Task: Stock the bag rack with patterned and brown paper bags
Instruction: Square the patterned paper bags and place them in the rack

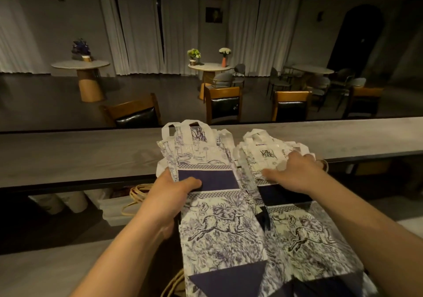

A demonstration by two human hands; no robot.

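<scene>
- My left hand (174, 189) grips the left stack of patterned bags (215, 205) by its left edge: thumb curled over onto the dark navy band, the other fingers hidden beneath.
- My right hand (295, 173) lies on top of the right stack of patterned bags (304, 232), palm down, fingers spread and bent over the paper near its handle end; the fingertips are partly hidden, so I cannot tell whether they pinch a bag or only press on it.
- Both stacks lie flat, side by side and touching, with their white handles (183, 128) resting on the grey counter (80, 154) and their folded bottoms reaching back toward me over the gap below the counter.
- The print is navy on white: a leaping animal among leaves, a patterned border strip, then a plain navy band across the middle. I can read no writing or brand on either stack; a small dark tag near the top of the right stack is too small to read.
- Under the counter's edge, left of my left wrist, sit tan twisted-paper handles (137, 196) beside pale containers (61, 201).
- More tan handles (175, 283) show near the bottom, under the left stack.
- Beyond the counter stand wooden chairs with black seats (223, 104), round tables with flower vases (209, 66), and white curtains (137, 26) along the far wall.
</scene>
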